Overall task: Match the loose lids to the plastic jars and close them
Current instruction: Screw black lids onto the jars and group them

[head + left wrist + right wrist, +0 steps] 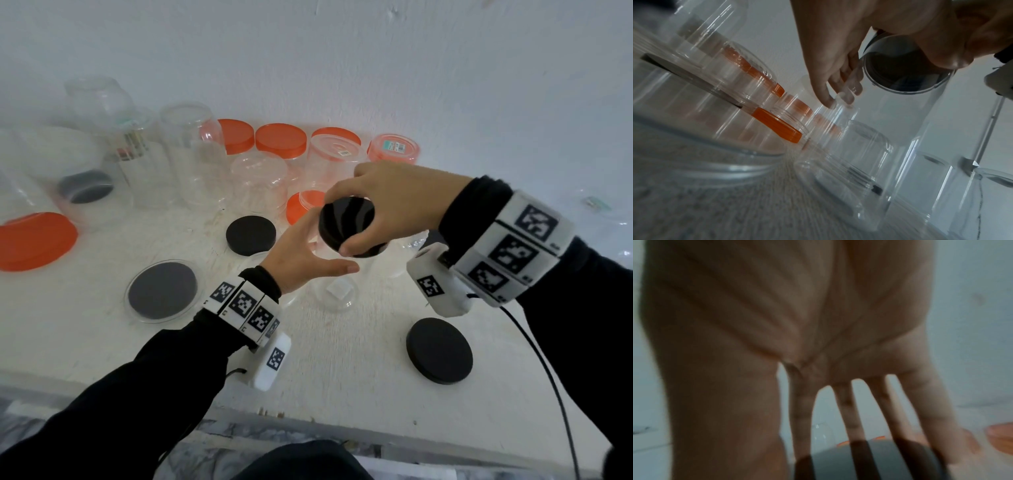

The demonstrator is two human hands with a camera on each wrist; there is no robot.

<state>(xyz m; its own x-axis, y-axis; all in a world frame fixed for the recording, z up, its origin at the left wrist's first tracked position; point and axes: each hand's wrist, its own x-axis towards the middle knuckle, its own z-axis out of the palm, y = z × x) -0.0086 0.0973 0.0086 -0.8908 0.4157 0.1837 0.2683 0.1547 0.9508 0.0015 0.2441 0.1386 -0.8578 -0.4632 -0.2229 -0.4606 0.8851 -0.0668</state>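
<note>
A black lid (346,222) sits on the mouth of a clear plastic jar (337,291) held above the white table. My right hand (383,205) grips the lid from above, thumb on its near rim and fingers over the far rim. My left hand (308,253) wraps the jar's side just under the lid, thumb in front. In the left wrist view the left fingers (838,87) lie along the jar wall (890,129) beside the lid (906,71). The right wrist view shows the right fingers (849,410) spread over the lid (879,460). The picture is blurred.
Loose black lids lie left of the hands (251,235) and at the near right (439,350). Another dark lid (162,291) rests in a clear dish. A large orange lid (34,240) lies far left. Clear jars (191,150) and orange-lidded jars (281,140) line the back. The table edge (308,411) is near.
</note>
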